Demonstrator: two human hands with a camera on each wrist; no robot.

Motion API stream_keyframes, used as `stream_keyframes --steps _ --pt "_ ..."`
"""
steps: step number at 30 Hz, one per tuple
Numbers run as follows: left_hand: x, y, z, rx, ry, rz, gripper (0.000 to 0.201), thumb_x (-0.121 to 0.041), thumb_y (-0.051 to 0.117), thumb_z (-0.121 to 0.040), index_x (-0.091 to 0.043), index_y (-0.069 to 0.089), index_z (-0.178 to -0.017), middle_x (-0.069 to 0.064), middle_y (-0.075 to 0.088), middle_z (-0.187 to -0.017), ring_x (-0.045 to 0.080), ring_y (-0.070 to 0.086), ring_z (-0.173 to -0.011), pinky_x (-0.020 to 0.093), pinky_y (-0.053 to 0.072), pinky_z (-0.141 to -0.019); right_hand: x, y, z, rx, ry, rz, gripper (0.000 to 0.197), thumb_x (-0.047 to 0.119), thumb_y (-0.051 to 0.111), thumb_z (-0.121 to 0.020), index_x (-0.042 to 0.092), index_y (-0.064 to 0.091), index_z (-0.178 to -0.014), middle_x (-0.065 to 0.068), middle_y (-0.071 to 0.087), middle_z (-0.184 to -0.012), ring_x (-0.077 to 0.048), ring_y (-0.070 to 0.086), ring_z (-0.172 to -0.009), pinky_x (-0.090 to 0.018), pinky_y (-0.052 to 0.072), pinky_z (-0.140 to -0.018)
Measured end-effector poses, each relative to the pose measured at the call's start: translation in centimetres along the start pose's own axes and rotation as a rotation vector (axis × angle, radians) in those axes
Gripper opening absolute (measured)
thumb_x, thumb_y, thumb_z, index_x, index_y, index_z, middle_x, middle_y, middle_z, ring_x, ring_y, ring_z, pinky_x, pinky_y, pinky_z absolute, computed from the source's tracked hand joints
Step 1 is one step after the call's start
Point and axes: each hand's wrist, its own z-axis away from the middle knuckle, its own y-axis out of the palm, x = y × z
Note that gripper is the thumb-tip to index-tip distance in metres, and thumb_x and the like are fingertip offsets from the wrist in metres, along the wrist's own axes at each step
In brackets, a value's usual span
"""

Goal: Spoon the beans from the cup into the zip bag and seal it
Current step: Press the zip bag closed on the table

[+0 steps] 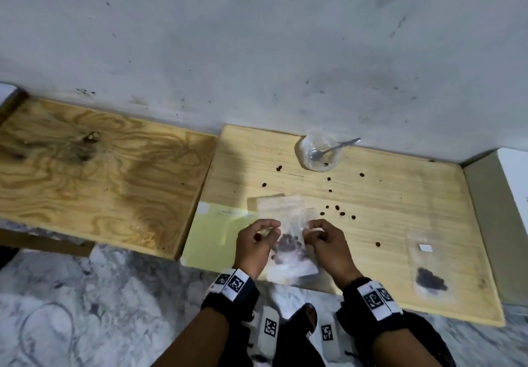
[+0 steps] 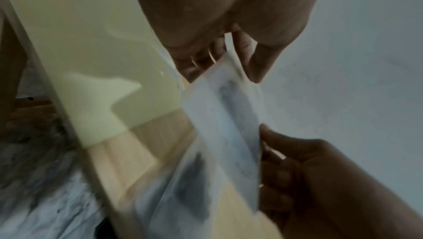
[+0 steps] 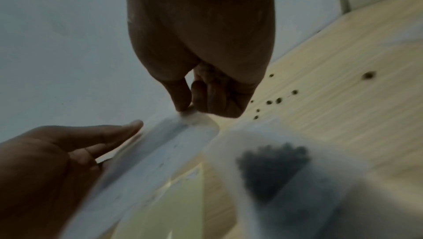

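**Zip bag held at its top edge by both hands**

The clear zip bag [image 1: 288, 241] is held up over the near edge of the light wooden worktop [image 1: 400, 195], between the two hands. Its top left corner is pinched by the left hand [image 1: 254, 245], thumb against curled fingers [image 2: 242, 44]. Its top right corner is pinched by the right hand [image 1: 325, 242], confirmed in the right wrist view: thumb pressed to curled fingers [image 3: 215, 94] on the bag edge. Whether the zip strip is closed cannot be told; both wrist views are blurred.

A dark cluster of beans [image 1: 288, 245] is seen inside the bag, low down.

The clear plastic cup [image 1: 320, 152] is stood at the back of the worktop near the wall, well apart from the bag. A metal spoon [image 1: 331, 149] is left in it, handle over the rim to the right. Loose beans [image 1: 337, 208] are scattered on the worktop between cup and bag.

A second zip bag [image 1: 428, 269] with beans in it is laid flat at the right. A pale yellow sheet [image 1: 211, 232] is laid under the left hand.
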Motion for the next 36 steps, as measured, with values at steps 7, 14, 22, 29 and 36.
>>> stream_keyframes --steps 7,14,22,29,36 --pt "-1.2 -7.6 -3.6 -0.024 0.005 0.049 0.020 0.009 0.063 -0.085 -0.006 0.070 -0.096 0.003 0.072 -0.094 -0.004 0.058 -0.056 0.013 0.041 -0.045 1.7 7.3 -2.2 0.196 0.052 -0.001 0.009 0.007 0.070 -0.088 0.016 0.071 -0.089 0.000 0.066 -0.075 -0.006 0.054 -0.056 -0.019 0.041 -0.057" --pt "-0.9 -17.9 -9.0 -0.251 -0.047 0.138 0.026 0.008 0.061 -0.086 -0.015 0.072 -0.092 0.007 0.072 -0.097 0.024 0.067 -0.086 0.027 0.055 -0.061 0.6 13.1 -3.2 0.128 -0.060 0.377 0.024 0.019 0.063 -0.087 0.031 0.073 -0.106 0.014 0.072 -0.101 -0.009 0.067 -0.095 -0.020 0.052 -0.081" --pt "-1.6 -20.7 -12.2 -0.187 -0.024 0.067 0.029 0.017 0.058 -0.083 -0.008 0.069 -0.093 0.013 0.069 -0.101 0.028 0.063 -0.099 0.043 0.054 -0.088 2.9 18.6 -4.6 0.061 -0.071 0.668 0.034 0.037 0.057 -0.093 0.032 0.066 -0.125 0.009 0.066 -0.129 -0.019 0.061 -0.119 -0.029 0.047 -0.093" --pt "-2.1 -20.4 -12.3 -0.157 -0.040 0.099 0.026 0.016 0.055 -0.087 0.004 0.066 -0.107 0.006 0.065 -0.091 0.003 0.056 -0.060 0.010 0.042 -0.045 2.3 20.7 -5.4 0.040 -0.055 0.761 0.023 0.040 0.055 -0.091 0.032 0.070 -0.107 0.009 0.069 -0.114 -0.023 0.063 -0.108 -0.029 0.049 -0.080" --pt "-1.7 -21.1 -12.0 -0.152 0.001 0.075 0.024 0.015 0.058 -0.086 0.007 0.065 -0.108 -0.004 0.065 -0.092 -0.008 0.060 -0.064 0.008 0.041 -0.046 2.9 21.4 -6.1 0.014 -0.001 0.722 0.017 0.042 0.059 -0.087 0.027 0.065 -0.081 0.012 0.057 -0.071 -0.020 0.055 -0.075 -0.025 0.038 -0.063"
